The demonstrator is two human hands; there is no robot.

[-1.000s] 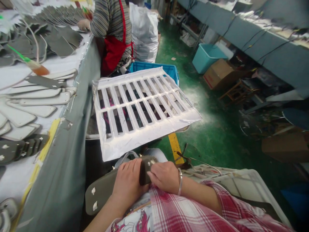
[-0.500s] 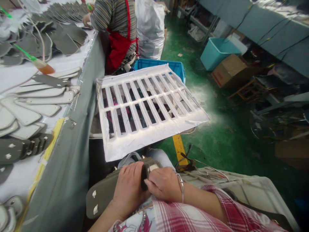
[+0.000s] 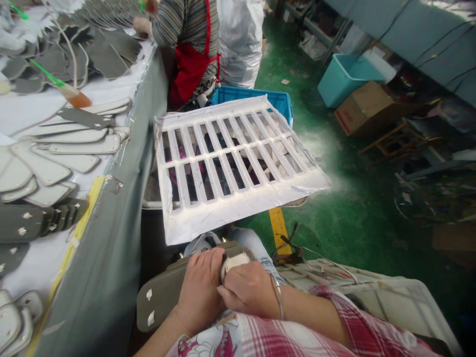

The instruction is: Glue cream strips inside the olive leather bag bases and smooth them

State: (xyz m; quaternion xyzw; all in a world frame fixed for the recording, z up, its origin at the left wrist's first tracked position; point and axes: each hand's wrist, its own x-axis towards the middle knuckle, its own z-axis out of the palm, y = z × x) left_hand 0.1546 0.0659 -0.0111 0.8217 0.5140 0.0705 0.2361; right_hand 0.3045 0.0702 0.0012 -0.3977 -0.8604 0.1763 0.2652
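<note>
In my lap lies a grey, flat, rounded-end piece (image 3: 163, 297), leather-like, with two small white tabs near its end. My left hand (image 3: 203, 282) is closed over it, fingers wrapped across its upper side. Right beside it, my right hand (image 3: 249, 290) is closed in a fist-like grip at the piece's other part, where a pale underside (image 3: 236, 261) shows curled up between the hands. My fingertips and the exact edge they pinch are hidden. More grey layers show just behind my hands.
Ahead stands a white slatted rack (image 3: 223, 208) over a bin. At left, a table (image 3: 122, 183) bears fanned pale and grey pieces (image 3: 85, 144) and a glue brush (image 3: 72, 96). A co-worker in a red apron (image 3: 195, 69) is beyond. A pale crate (image 3: 401, 292) stands at right.
Between my hands, the grey piece's curled part has turned so more of its pale underside shows. Both hands keep their grip. The whole view has shifted slightly.
</note>
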